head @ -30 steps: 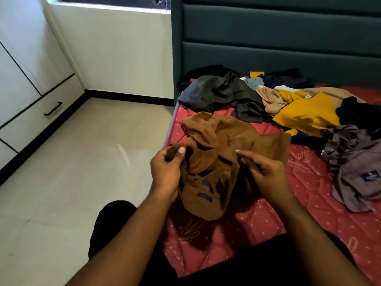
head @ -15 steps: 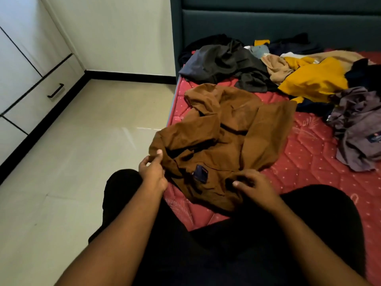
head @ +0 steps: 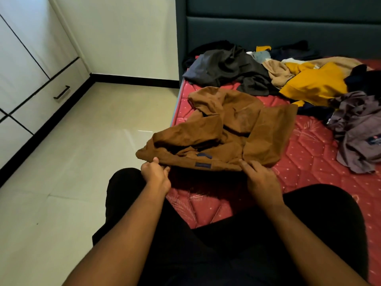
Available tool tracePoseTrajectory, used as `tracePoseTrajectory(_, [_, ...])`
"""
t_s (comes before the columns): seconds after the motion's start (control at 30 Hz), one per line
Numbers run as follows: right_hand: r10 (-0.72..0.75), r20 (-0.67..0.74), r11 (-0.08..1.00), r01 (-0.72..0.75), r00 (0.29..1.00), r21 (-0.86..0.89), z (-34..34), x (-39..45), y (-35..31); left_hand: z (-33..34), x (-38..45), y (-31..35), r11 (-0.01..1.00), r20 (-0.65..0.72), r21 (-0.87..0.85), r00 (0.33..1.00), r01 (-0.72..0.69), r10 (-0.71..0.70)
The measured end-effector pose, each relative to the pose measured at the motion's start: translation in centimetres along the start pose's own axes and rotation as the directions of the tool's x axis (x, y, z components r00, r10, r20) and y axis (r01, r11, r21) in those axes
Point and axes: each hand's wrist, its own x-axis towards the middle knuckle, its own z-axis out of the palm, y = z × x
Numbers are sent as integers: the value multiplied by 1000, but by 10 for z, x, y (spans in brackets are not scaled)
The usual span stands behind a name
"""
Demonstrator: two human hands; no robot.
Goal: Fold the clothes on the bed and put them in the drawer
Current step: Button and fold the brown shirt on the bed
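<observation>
Red quilted mattress (head: pixel 305 162) against teal headboard (head: pixel 268 29), beige tiled floor (head: pixel 82 151)

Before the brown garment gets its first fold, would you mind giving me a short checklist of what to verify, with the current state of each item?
1. Left hand grips the near edge of the brown garment: ok.
2. Right hand grips that same edge: ok.
3. Garment lies flat and smoothed: not ok, it is bunched and creased.
4. Garment fully on the red mattress: not ok, its left corner hangs past the mattress edge.
5. Garment clear of the pile, such as the yellow garment: ok.
6. Drawer open to receive it: not ok, it is closed.
</observation>
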Motion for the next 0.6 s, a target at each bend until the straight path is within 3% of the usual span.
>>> tracePoseTrajectory(0.07, [-4, 33, 982, -2, 999, 191, -2, -1, 4, 7, -1, 8, 997, 11, -74, 1000, 22, -21])
tracePoseTrajectory(0.13, [-118, 83, 949, 87, 990, 303, -2, -6, 16, 9, 7, 16, 998, 5, -55, 999, -32, 32])
tracePoseTrajectory(0.2, [-237, 109, 917, 186, 965, 352, -7, -10, 25, 0, 15, 21, 949, 1, 189, 967, -251, 255])
tracePoseTrajectory(0.23, [-276, 148, 908, 207, 950, 365, -13, -9, 24, -5, 18, 20, 802, 86, 413, 895, -432, 438])
tracePoseTrajectory(0.27, [-314, 218, 905, 222, 924, 362, -16, -9, 20, -9, 13, 18, 540, 278, 608, 794, -582, 541])
tracePoseTrajectory(0.3, [-345, 313, 915, 242, 885, 322, -17, -8, 15, -10, 5, 14, 247, 526, 680, 694, -690, 492])
tracePoseTrajectory(0.33, [-349, 458, 935, 269, 817, 233, -16, -6, 9, -8, -4, 5, 36, 729, 644, 628, -764, 275])
tracePoseTrajectory(0.37, [-325, 583, 940, 321, 745, 115, -11, -2, 4, -6, -13, -9, -93, 823, 566, 569, -819, 0])
tracePoseTrajectory(0.4, [-308, 649, 922, 385, 696, 24, -7, 4, -4, -4, -25, -25, -188, 829, 485, 517, -854, -214])
tracePoseTrajectory(0.43, [-344, 632, 897, 443, 694, 2, -4, 10, -13, -5, -31, -43, -265, 813, 416, 486, -870, -321])
tracePoseTrajectory(0.5, [-453, 444, 850, 525, 773, -48, 6, 19, -27, -9, -39, -72, -394, 815, 340, 477, -854, -330])
tracePoseTrajectory(0.53, [-438, 372, 859, 503, 818, -95, 12, 20, -28, -12, -40, -79, -473, 816, 300, 480, -828, -322])
tracePoseTrajectory(0.6, [-234, 337, 945, 294, 912, -141, 14, 19, -22, -15, -35, -84, -546, 822, 223, 457, -807, -340])
